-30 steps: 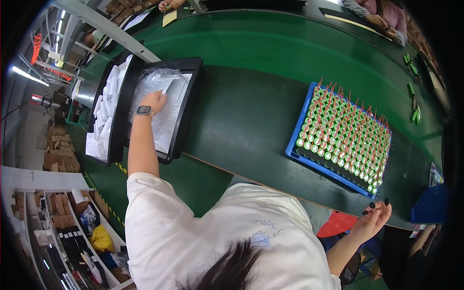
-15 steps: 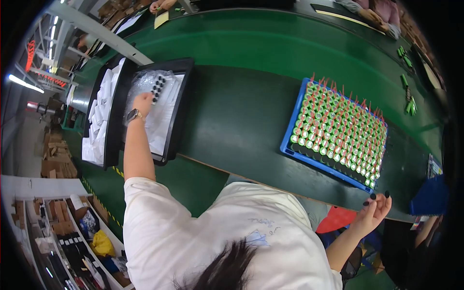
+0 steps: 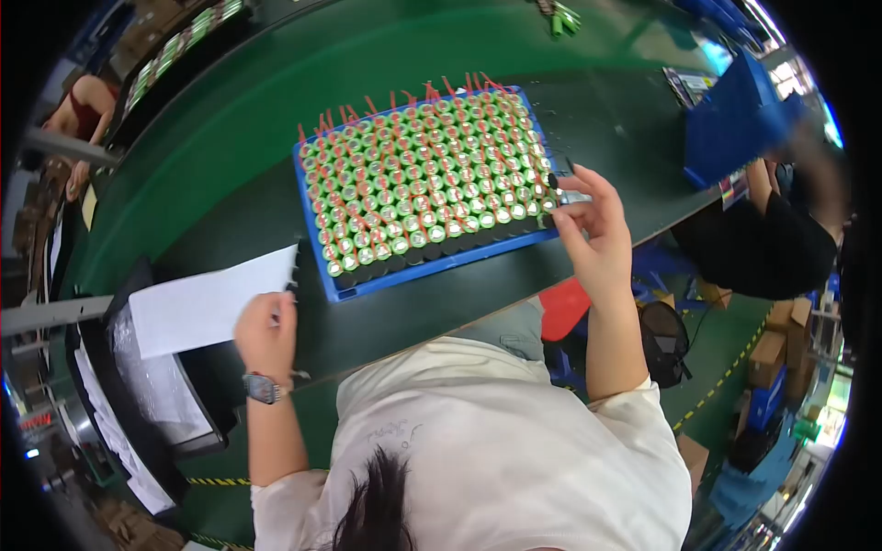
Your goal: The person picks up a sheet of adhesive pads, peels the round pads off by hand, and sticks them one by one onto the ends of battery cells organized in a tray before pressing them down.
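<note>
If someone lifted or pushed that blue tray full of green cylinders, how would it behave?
The blue tray is probably heavy, being packed with green cylinders. It seems unlikely to tip, sitting broad and low on the table. The thin red strips likely flex, as some look bent.

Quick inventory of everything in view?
Worktable: 1, dark green, centre
Crate: 1, blue, on worktable
Cylindrical cells: many, green, in crate
Thin strips: many, red, on cells
Small piece: 1+, black, crate's right end
Paper sheet: 1, white, left of crate
Black bins: 2, black, lower left
Blue bin: 1, blue, tabletop right
Loose cylinders: several, green, top
Co-workers: 2+, dark clothing, both edges
Left grip: 1, bare, holding paper sheet
Right grip: 1, bare, by crate
</note>
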Demonstrator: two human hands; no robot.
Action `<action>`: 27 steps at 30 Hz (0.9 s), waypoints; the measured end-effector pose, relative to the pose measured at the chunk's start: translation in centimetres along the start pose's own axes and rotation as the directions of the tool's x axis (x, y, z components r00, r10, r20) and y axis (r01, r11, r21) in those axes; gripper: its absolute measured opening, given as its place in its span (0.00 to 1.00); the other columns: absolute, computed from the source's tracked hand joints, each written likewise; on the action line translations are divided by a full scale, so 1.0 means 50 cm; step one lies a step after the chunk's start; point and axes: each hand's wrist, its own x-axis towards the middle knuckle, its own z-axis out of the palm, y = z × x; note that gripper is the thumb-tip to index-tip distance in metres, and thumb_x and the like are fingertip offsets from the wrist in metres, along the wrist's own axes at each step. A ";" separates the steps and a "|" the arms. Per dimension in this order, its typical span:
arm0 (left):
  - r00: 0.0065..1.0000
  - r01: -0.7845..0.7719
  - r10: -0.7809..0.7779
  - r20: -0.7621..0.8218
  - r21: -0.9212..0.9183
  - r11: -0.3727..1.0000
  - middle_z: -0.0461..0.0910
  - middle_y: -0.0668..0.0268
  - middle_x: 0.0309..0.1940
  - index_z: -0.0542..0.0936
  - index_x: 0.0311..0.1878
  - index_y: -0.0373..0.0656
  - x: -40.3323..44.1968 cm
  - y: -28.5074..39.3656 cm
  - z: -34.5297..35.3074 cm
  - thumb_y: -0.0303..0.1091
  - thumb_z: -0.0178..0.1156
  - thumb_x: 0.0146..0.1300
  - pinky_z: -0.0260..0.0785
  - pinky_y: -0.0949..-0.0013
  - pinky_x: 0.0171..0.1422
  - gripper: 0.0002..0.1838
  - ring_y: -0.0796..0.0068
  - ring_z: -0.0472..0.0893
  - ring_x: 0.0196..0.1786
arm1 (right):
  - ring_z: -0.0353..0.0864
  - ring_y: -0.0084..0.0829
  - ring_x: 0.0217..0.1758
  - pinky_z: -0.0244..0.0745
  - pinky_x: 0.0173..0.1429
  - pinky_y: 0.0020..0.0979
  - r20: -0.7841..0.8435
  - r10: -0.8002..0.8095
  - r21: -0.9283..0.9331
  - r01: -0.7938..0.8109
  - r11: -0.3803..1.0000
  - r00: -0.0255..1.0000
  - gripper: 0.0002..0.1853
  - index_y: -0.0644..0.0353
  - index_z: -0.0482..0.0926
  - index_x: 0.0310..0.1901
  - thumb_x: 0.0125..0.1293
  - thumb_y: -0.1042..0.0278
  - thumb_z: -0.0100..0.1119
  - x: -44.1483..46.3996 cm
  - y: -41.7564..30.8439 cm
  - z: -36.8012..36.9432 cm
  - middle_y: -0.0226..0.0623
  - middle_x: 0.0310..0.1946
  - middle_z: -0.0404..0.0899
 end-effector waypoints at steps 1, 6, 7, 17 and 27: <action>0.998 0.053 -0.050 0.040 -0.057 0.997 0.80 0.62 0.26 0.81 0.35 0.38 -0.005 0.009 0.031 0.32 0.61 0.67 0.68 0.70 0.32 0.08 0.70 0.77 0.26 | 0.80 0.19 0.44 0.73 0.47 0.20 -0.019 0.004 -0.007 -0.004 1.000 1.000 0.31 0.61 0.65 0.68 0.63 0.87 0.58 0.001 -0.003 -0.002 0.42 0.57 0.74; 0.981 0.191 -0.190 0.030 -0.241 0.952 0.77 0.66 0.23 0.80 0.37 0.37 -0.019 -0.011 0.100 0.35 0.58 0.71 0.65 0.72 0.31 0.11 0.78 0.74 0.25 | 0.81 0.18 0.42 0.72 0.42 0.17 -0.003 0.021 -0.040 -0.021 0.999 1.000 0.31 0.60 0.66 0.67 0.62 0.88 0.58 0.000 -0.003 -0.004 0.42 0.56 0.76; 0.982 0.189 -0.185 0.038 -0.247 0.950 0.77 0.66 0.23 0.80 0.37 0.37 -0.016 -0.004 0.099 0.35 0.58 0.71 0.65 0.72 0.31 0.11 0.78 0.74 0.25 | 0.81 0.18 0.42 0.72 0.41 0.17 -0.006 0.019 -0.037 -0.020 0.999 1.000 0.31 0.60 0.66 0.67 0.62 0.88 0.58 0.000 -0.003 0.000 0.42 0.55 0.77; 0.992 0.123 -0.119 0.045 -0.123 0.985 0.80 0.59 0.28 0.80 0.38 0.38 -0.010 0.001 0.099 0.33 0.53 0.71 0.71 0.63 0.37 0.10 0.60 0.79 0.30 | 0.87 0.25 0.40 0.73 0.31 0.21 -0.033 -0.230 -0.390 0.200 0.899 0.973 0.27 0.57 0.72 0.61 0.59 0.87 0.62 -0.013 -0.004 0.015 0.39 0.50 0.84; 0.998 0.063 -0.061 0.017 -0.120 0.991 0.77 0.60 0.26 0.78 0.38 0.36 -0.011 -0.005 0.100 0.31 0.50 0.73 0.67 0.68 0.35 0.11 0.68 0.76 0.28 | 0.86 0.28 0.35 0.75 0.29 0.24 0.039 -0.401 -0.617 0.338 0.711 0.915 0.27 0.55 0.75 0.58 0.56 0.85 0.65 -0.003 -0.013 0.024 0.43 0.50 0.81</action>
